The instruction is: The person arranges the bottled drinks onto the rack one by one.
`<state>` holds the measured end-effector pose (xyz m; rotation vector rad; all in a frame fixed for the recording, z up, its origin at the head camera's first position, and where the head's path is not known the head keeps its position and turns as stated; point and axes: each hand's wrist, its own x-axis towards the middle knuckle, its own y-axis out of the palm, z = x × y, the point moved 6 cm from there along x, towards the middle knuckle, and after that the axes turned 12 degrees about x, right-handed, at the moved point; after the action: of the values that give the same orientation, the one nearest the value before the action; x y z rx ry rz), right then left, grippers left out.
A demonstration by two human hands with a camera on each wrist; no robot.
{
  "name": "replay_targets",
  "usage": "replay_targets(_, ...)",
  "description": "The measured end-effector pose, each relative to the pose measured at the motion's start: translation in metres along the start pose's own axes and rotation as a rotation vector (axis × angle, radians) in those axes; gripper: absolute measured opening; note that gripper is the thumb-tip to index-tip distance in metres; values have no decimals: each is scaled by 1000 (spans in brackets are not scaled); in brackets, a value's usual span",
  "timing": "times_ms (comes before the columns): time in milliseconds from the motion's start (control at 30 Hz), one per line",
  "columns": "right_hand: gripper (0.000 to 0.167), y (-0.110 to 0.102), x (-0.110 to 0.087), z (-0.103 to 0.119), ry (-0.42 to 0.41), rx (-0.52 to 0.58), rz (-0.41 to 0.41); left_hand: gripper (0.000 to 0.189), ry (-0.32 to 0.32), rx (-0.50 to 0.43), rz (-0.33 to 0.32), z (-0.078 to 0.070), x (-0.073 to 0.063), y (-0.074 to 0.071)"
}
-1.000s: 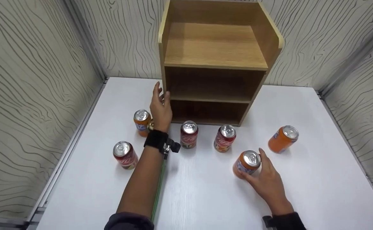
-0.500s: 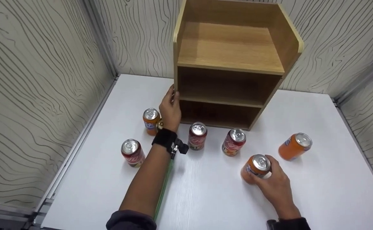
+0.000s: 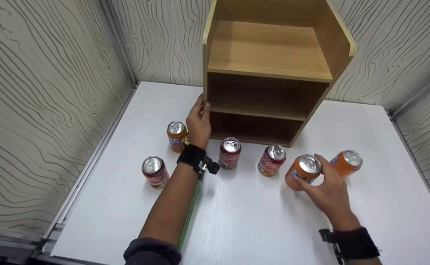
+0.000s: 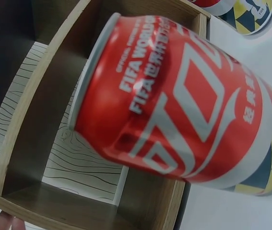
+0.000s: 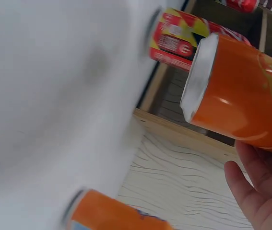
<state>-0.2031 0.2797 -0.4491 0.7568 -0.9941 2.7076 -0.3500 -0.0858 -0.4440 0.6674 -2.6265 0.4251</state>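
Note:
An orange soda can (image 3: 299, 177) is held in my right hand (image 3: 334, 191), thumb on one side and fingers on the other. It is off the table; its pale base end shows in the right wrist view. My left hand (image 3: 199, 127) touches the left side panel of the wooden shelf unit (image 3: 270, 48), its fingers partly hidden behind the panel. Two red cola cans, one (image 3: 230, 154) near my left hand and one (image 3: 272, 161) further right, stand before the shelf. A red can (image 4: 174, 100) looms large in the left wrist view.
Another orange can (image 3: 347, 163) stands beyond my right hand. At the left are an orange can (image 3: 176, 136), a gold-topped can (image 3: 186, 140) partly hidden by my left wrist, and a red can (image 3: 155, 172). A green strip (image 3: 191, 217) lies under my left forearm.
My right hand has lifted the orange can and carried it forward, toward the shelf. My left hand has come up against the shelf's side. The head view has shifted.

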Motion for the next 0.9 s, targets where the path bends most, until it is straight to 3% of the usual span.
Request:
replay_targets(200,82,-16,37,24,-128,-2,-25,40,-2,20,4,-3,2,2)
replay_targets(367,83,-29,69,50,-195,62,-22,37,2,25,19,-6,5,8)
replay_targets(667,77,-46,143,108,-241,139,-13,35,29,35,-5,-8,7,16)
replay_targets(900,73,-48,190,138,-197,183,-11,32,46,48,-32,-7,1,18)
